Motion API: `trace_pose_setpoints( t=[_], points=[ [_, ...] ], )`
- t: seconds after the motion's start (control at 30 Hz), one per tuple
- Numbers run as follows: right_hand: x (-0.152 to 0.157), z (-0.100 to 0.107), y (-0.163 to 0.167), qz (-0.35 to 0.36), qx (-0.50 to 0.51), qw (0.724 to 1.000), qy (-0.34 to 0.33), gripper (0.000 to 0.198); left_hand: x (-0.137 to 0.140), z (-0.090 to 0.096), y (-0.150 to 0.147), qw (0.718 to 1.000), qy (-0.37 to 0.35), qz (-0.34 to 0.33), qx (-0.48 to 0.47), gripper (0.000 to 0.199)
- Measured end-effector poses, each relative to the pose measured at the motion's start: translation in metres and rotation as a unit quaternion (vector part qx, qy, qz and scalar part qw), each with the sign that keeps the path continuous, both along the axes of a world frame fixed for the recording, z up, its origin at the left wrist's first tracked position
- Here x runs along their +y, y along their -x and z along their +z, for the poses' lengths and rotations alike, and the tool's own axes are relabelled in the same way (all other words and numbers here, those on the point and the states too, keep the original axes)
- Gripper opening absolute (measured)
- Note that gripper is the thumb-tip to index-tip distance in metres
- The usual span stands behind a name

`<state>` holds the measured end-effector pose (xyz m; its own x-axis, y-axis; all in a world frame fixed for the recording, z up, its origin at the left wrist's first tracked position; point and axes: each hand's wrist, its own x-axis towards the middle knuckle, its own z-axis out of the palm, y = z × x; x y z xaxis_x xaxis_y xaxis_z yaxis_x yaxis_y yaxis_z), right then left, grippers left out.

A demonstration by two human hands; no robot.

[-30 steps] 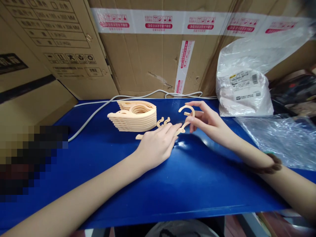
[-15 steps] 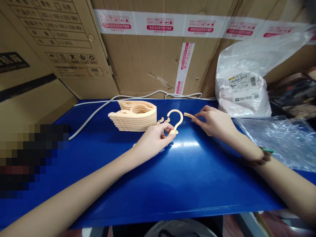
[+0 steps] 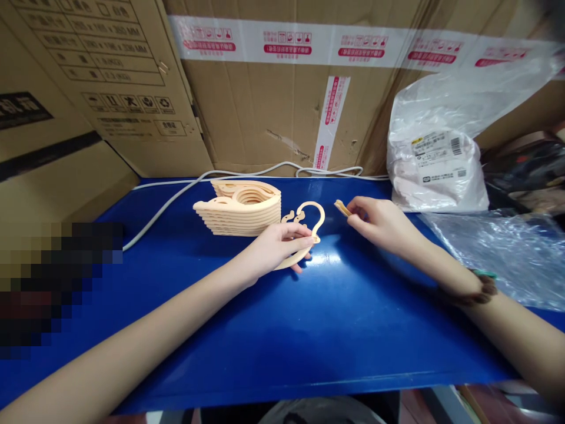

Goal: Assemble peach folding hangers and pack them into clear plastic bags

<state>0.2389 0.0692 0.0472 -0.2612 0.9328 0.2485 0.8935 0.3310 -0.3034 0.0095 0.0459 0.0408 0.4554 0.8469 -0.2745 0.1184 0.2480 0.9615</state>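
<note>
Pinching one cream hooked piece (image 3: 321, 218) near the base of its hook: left hand (image 3: 273, 250), thumb and index finger closed on it, the other fingertips showing below its curved arm. Right hand (image 3: 379, 221): thumb and forefinger pinching one narrow piece (image 3: 342, 207); state of the remaining fingers cannot be told. Both pieces held over the blue tabletop (image 3: 309, 341), apart from each other.

Counts: hooked piece, 1. Narrow piece, 1. Small curved pieces (image 3: 288, 217), 2 visible, between the stack (image 3: 242, 221) and the hook. Stack, 1, of many cream layers pressed too closely for a sure count. White bag (image 3: 435, 176), 1; clear plastic sheet (image 3: 507, 253), 1; bracelet (image 3: 479, 288), 1, on the right wrist.

Obscured: part of the hooked piece's arm lies behind the left hand; far end of the narrow piece covered by the right hand; lower ends of the small curved pieces hidden. Bag label too blurred to read. Plastic sheet cut off at the right edge. Left-edge patch pixelated, contents unreadable.
</note>
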Motion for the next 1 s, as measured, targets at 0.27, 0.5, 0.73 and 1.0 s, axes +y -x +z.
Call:
trace_pose_setpoints(
  t=[0.27,0.5,0.73,1.0],
  points=[
    [-0.012,0.009,0.006,0.062,0.123,0.99,0.015,0.031,0.002,-0.003,0.001,1.0,-0.004,0.004,-0.001,0.007],
    [-0.022,0.013,0.012,0.213,-0.039,0.974,0.071,0.053,0.003,0.001,0.002,0.999,0.04,0.014,-0.021,0.007],
    [-0.025,0.003,0.016,0.258,-0.127,0.957,0.031,0.047,0.001,0.005,0.003,0.998,0.05,0.019,-0.031,0.004],
    [-0.027,0.004,0.015,0.222,-0.16,0.962,0.004,0.047,0.001,0.002,0.004,0.997,0.048,-0.009,-0.065,0.01]
  ],
)
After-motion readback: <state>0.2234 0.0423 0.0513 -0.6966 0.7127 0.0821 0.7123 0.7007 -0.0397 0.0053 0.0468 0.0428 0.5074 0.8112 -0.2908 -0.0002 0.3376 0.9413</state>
